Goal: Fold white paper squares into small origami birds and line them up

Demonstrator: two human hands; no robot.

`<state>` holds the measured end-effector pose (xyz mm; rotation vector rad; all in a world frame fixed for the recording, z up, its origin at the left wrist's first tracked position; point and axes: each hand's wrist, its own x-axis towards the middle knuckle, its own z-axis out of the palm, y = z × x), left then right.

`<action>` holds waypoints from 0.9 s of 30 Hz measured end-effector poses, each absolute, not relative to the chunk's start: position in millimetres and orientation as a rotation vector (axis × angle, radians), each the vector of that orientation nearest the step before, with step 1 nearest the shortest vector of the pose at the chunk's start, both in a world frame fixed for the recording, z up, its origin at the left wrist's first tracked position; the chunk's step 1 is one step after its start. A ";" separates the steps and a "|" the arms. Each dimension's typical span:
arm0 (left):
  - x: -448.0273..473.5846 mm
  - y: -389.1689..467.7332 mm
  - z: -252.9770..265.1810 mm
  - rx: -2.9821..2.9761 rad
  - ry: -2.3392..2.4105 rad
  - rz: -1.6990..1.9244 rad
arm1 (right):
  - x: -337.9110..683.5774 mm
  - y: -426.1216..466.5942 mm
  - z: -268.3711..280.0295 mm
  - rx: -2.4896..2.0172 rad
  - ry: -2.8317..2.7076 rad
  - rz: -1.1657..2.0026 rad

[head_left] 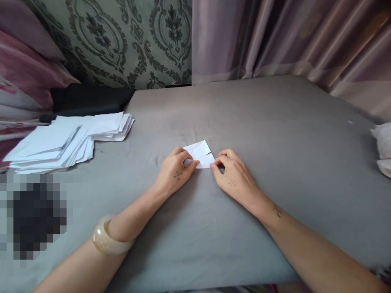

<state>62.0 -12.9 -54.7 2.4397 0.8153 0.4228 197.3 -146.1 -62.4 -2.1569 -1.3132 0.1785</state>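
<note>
A small folded sheet of white paper (200, 151) lies near the middle of the grey cloth surface (259, 122), with creases and a folded flap at its right side. My left hand (178, 167) grips its left edge, thumb on top and fingers curled around. At the paper's lower right corner, my right hand (230, 173) pinches the edge between thumb and forefinger. A pale bangle (110, 240) circles my left wrist. Part of the paper is hidden beneath my left fingers.
Stacks of white paper (64, 140) rest at the left, in front of a dark folded cloth (91, 99). A whitish bundle (383, 144) sits at the right edge. Curtains (226, 40) and a patterned wall (131, 40) border the back. A blurred dark patch (38, 219) is at lower left.
</note>
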 end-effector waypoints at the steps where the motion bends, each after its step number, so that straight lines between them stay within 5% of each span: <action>1: 62.3 -12.4 -54.9 2.447 0.812 0.424 | 197.0 -145.7 -63.0 -2.158 -1.311 0.170; 27: 62.1 -9.2 -62.7 2.510 0.777 0.413 | 218.9 -142.0 -50.5 -1.866 -1.092 0.413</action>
